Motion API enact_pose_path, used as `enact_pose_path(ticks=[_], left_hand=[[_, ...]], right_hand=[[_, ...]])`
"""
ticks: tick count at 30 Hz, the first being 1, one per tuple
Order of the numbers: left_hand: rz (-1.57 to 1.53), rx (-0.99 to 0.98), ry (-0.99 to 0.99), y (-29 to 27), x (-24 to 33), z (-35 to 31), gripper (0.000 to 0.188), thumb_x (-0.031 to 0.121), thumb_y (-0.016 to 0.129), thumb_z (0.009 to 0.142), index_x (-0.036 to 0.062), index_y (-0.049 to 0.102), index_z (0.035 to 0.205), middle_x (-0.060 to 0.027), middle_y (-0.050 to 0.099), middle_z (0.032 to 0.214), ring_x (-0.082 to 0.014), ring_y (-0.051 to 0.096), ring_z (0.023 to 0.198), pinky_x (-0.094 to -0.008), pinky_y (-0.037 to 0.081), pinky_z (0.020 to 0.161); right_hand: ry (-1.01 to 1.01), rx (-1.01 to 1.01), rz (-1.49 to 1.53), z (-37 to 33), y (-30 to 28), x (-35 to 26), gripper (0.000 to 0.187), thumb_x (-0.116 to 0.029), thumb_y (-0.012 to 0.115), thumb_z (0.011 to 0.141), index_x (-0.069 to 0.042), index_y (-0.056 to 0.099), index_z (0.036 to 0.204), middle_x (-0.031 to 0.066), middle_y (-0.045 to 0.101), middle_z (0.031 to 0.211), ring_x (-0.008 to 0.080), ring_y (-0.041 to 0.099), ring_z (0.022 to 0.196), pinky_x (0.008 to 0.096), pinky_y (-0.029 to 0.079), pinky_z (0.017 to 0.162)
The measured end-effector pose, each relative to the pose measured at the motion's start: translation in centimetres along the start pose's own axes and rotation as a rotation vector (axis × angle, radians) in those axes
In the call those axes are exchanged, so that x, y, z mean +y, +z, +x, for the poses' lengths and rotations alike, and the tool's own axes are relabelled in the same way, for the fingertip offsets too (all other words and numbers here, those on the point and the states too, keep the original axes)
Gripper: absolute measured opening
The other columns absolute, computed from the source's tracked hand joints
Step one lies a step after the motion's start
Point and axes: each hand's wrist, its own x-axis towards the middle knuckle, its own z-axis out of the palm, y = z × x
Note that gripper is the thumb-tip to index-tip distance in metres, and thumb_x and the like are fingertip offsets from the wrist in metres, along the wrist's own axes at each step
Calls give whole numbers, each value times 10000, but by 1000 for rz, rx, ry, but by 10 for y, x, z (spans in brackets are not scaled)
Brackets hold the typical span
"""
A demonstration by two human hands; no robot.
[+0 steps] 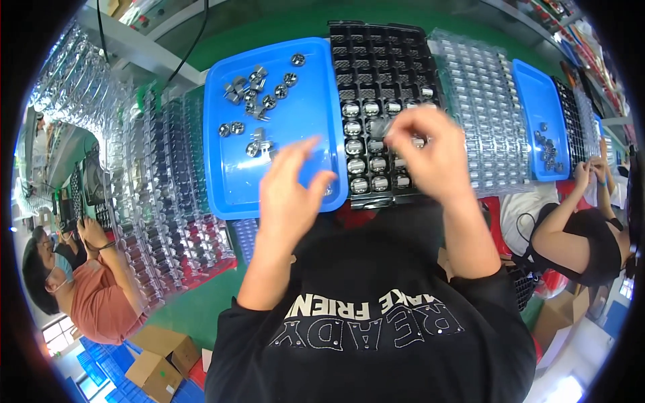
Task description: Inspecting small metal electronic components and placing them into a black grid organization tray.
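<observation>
My left hand (289, 195) hovers over the near right part of a blue tray (228, 191), thumb and fingers apart, nothing between them. Scattered in that tray lie small shiny metal cylindrical parts (269, 102), most toward the back. To its right is a black compartment tray (383, 57); several nearer pockets each hold a silver part (359, 183), while the far rows show bare pockets. Above these filled rows my right hand (433, 151) is closed in a pinch. A small blurred shape shows at its fingertips, too unclear to name.
Clear plastic compartment trays (480, 114) stand right of the black tray, and more are stacked (164, 181) at left. Farther right is another blue tray (541, 121) with metal parts. Co-workers sit on both sides. Cardboard boxes (161, 363) lie at lower left.
</observation>
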Motion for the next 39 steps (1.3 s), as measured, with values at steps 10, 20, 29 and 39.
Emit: enact_pose_path(ticks=[10,20,29,39], left_hand=[[801,36,-79,-26,-29,17,320,39,777,729,61,707,1041,-126,661,1111,-341,625,1044,-425,495,912],[658,14,-95,-33,-41,26,269,-43,717,760,32,685,1017,-139,647,1207,-340,666,1002,-421,529,861],[417,160,-86,-43,-32,13,177,-96,640,814,16,711,931,-132,621,986,-246,649,800,-325,542,710],[48,160,-354,-45,-30,16,197,-65,684,816,3,644,997,-57,668,967,-75,581,700,-230,486,672]], right_hand=[[-77,-81,-711,55,-17,76,73,-42,647,778,-58,661,848,125,644,908,352,632,915,465,537,790],[-94,-315,-906,94,-36,59,150,-145,648,783,-50,707,882,121,700,867,317,689,877,430,540,771],[433,323,-773,148,-208,238,431,-352,802,760,-10,653,974,212,700,1018,392,663,997,458,523,855],[386,381,-588,143,-222,267,153,-142,753,760,-30,669,821,149,700,789,326,680,762,414,536,724]])
